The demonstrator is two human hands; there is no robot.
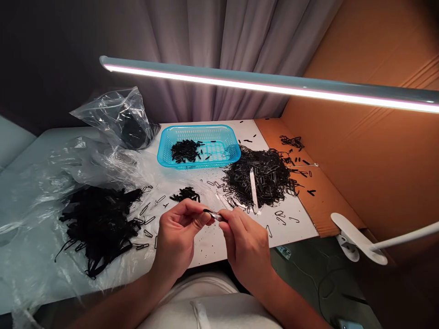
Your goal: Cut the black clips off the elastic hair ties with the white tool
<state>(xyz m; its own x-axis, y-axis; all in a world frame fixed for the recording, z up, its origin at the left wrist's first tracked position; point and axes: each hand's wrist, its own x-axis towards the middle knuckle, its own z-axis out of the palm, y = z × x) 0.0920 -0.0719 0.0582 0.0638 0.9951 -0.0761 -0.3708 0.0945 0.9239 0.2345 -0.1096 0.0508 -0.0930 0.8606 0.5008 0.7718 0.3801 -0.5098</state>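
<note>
The left hand (176,237) and the right hand (247,246) cover most of the small shiny piece (214,215), so its shape is hard to see (it is very tiny, too). In the big pile of black bits (260,178), the top ones hide the ones below. A dark lump (133,132) sits in the clear plastic bag (113,114), and the bag makes it hard to tell what it is. The long lamp (274,82) runs off the right edge, and the bottom edge cuts off the person's arms (120,306).
</note>
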